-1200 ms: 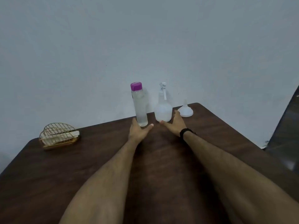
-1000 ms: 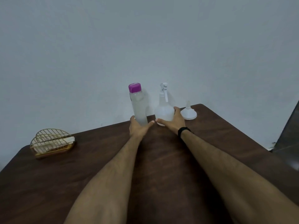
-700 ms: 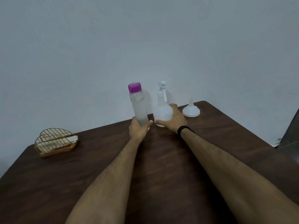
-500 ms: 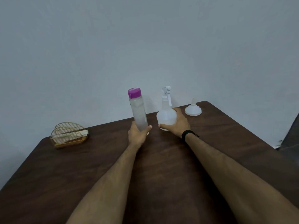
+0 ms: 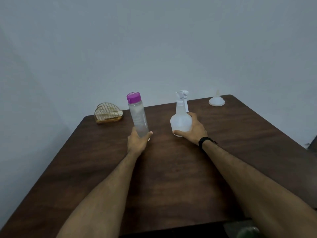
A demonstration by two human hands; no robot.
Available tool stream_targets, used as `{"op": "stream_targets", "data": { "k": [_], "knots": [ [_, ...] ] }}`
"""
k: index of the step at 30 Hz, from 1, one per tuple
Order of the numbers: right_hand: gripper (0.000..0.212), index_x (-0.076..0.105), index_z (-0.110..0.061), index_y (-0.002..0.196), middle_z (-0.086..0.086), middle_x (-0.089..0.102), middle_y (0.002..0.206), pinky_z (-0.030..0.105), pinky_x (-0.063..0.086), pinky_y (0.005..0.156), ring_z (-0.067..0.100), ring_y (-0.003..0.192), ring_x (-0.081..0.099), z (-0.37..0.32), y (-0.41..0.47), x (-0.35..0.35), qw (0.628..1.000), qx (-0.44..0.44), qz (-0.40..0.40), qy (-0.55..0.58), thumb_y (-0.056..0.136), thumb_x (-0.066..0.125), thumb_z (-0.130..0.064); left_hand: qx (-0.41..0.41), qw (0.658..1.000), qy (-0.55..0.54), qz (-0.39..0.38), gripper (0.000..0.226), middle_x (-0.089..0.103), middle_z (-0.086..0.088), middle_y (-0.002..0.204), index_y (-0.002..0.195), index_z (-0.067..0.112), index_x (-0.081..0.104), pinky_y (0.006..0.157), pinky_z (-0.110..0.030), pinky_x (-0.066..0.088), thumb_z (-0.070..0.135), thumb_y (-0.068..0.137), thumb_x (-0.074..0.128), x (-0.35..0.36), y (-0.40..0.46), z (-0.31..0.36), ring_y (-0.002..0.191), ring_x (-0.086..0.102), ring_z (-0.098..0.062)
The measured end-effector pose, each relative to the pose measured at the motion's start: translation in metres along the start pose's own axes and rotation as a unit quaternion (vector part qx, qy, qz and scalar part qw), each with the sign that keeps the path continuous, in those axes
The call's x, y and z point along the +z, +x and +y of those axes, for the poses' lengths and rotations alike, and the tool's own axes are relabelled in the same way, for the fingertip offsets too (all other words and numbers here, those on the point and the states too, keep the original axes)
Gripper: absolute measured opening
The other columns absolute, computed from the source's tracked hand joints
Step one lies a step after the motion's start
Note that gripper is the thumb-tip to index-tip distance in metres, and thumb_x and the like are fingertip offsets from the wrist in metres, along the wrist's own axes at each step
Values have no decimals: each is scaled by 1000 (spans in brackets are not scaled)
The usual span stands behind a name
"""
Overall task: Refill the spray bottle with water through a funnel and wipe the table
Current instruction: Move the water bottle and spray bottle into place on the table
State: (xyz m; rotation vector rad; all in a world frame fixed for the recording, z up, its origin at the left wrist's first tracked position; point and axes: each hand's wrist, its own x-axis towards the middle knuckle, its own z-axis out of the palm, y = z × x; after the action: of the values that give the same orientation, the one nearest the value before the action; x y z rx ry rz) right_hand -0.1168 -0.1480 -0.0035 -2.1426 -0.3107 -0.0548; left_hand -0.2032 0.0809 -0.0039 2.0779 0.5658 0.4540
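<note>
Both bottles now stand nearer the person than a second ago, drawn off the far edge toward mid-bench (image 5: pixel 171 177). The left hand (image 5: pixel 137 141) grips the purple-capped water bottle (image 5: pixel 138 115); the right hand (image 5: pixel 193 128) grips the spray bottle (image 5: pixel 181 121). The funnel (image 5: pixel 216 100) remains at 1 o'clock; refilling is not yet begun, sprayer head still on.

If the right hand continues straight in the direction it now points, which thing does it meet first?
The right hand already grips the spray bottle. It points toward the far table edge and the wall; beyond the bottle that way looks free. The funnel seems off to the right, though depth is unclear.
</note>
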Motion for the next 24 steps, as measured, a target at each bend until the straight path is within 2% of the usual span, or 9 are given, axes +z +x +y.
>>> {"op": "stream_targets", "data": {
  "k": [4,7,10,12,15,18,20,22,24],
  "knots": [
    [96,28,-35,138,-4,50,129,39,46,90,22,114,51,-9,-21,5,1000,-7,-11,5,62,84,-54,-16,1000,7,20,68,64,-7,131,136,15,50,97,-34,47,44,82,77,-23,-15,-14,119,61,-25],
    [98,28,-35,138,-3,50,131,41,47,91,24,116,53,-11,-32,8,1000,-8,-15,9,61,84,-56,-51,998,11,33,79,60,-10,136,141,14,38,97,-39,48,48,81,76,-26,-28,-15,121,59,-30],
    [112,25,-35,139,-4,48,134,45,49,96,24,119,52,-14,-43,8,1000,-3,-24,10,50,86,-65,-91,992,50,72,113,48,-14,148,152,10,16,110,-46,41,59,71,79,-22,-51,-11,137,45,-35],
    [125,20,-36,141,-3,47,139,50,48,100,24,121,52,-15,-47,6,999,9,-32,13,40,84,-75,-88,986,120,81,125,35,-20,157,154,1,9,122,-43,23,65,70,76,-13,-72,-7,148,28,-35],
    [122,20,-33,144,0,48,143,51,45,104,24,123,53,-15,-49,2,998,9,-40,47,46,61,-94,-75,971,224,40,124,11,-25,164,155,-6,1,126,-41,4,74,78,58,6,-102,-1,154,7,-33],
    [96,28,-24,145,7,51,142,46,43,104,24,124,53,-8,-50,-6,998,24,-24,54,75,36,-89,-39,952,300,-34,108,1,-22,166,157,-1,4,124,-48,-5,75,87,36,23,-122,6,154,-3,-33],
    [80,43,-20,138,7,53,138,43,44,100,23,119,54,3,-49,-14,1000,30,-8,-2,88,23,-79,3,941,330,-77,100,-1,-20,166,158,2,5,122,-51,-7,73,91,28,31,-132,13,154,-5,-32],
    [89,50,-20,134,8,54,136,47,44,101,25,118,54,16,-49,-28,996,36,-9,-80,84,15,-84,54,931,341,-121,95,-1,-19,167,158,4,6,123,-51,-6,71,94,25,42,-140,22,154,-5,-31],
    [87,49,-16,138,10,52,141,48,38,108,28,126,51,35,-47,-48,984,33,-12,-173,87,21,-81,113,920,339,-159,92,1,-17,167,159,5,9,124,-48,-3,69,95,26,58,-149,33,155,-3,-29]
  ]
}}
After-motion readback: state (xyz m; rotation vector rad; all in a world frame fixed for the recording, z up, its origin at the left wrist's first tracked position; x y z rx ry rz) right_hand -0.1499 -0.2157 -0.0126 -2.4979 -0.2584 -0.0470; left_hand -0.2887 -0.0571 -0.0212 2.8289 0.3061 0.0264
